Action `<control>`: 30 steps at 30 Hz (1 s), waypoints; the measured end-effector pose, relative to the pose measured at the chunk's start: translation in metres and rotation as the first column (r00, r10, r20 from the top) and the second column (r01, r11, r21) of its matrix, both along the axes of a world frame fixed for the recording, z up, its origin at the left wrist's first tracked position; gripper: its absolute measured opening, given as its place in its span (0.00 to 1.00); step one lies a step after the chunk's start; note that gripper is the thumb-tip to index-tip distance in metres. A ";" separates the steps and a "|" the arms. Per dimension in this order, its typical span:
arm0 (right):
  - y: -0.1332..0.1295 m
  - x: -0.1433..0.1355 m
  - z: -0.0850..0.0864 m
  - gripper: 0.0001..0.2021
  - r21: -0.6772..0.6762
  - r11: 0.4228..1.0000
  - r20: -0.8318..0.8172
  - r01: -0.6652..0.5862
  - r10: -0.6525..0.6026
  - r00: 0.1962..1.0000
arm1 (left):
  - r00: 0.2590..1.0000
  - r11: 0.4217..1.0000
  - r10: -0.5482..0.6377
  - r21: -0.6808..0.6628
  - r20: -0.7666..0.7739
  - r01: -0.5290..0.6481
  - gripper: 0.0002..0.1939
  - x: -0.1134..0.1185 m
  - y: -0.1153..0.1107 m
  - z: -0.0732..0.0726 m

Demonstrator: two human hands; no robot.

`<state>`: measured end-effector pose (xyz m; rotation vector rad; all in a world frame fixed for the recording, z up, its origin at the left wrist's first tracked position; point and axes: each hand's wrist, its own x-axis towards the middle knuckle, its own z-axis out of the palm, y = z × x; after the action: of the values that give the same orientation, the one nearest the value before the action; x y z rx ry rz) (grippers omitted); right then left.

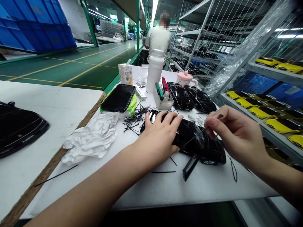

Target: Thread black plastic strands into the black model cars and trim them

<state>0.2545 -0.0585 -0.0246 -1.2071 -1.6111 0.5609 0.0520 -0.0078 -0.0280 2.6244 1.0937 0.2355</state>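
Note:
A glossy black model car (189,134) lies on the white padded table top (151,195). My left hand (159,132) rests on one end of it, fingers spread over the body. Pinched in the fingertips of my right hand (227,132) is a thin black strip (197,136), which slants down across the car. A small black part (190,168) sticks out from the car's near side, like an open door. Behind my left hand is a loose pile of black strips (134,118). Single strips and a loop lie near the car.
Crumpled white paper (92,138) and a phone (119,97) are to the left. Farther back stand a white bottle (155,71), a small tray (163,102), more black cars (182,97) and a pink-lidded mug (187,78). Racks of yellow cars (262,112) stand right; a person sits beyond.

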 end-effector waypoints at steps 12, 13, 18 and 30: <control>0.004 -0.002 -0.013 0.10 0.055 0.992 0.210 -0.110 0.097 0.973 | 0.998 1.000 -0.018 0.000 -0.063 0.018 0.47 -0.003 0.001 0.001; 0.003 -0.001 -0.013 0.09 0.063 0.992 0.227 -0.113 0.096 0.969 | 0.997 1.000 -0.020 -0.005 -0.072 0.019 0.49 -0.003 0.002 0.002; -0.001 0.003 -0.011 0.08 0.102 0.987 0.312 -0.122 0.085 0.946 | 0.985 0.995 -0.031 -0.095 -0.171 0.015 0.56 -0.007 0.000 0.014; -0.002 0.018 0.020 0.06 0.091 0.983 0.128 -0.159 0.146 0.981 | 0.970 0.967 -0.100 -0.253 -0.222 0.042 0.65 -0.033 -0.006 0.031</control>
<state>0.2723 -0.0603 -0.0050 -1.0656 -1.8239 0.5046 0.0193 -0.0143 0.0033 2.5036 1.0209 -0.2185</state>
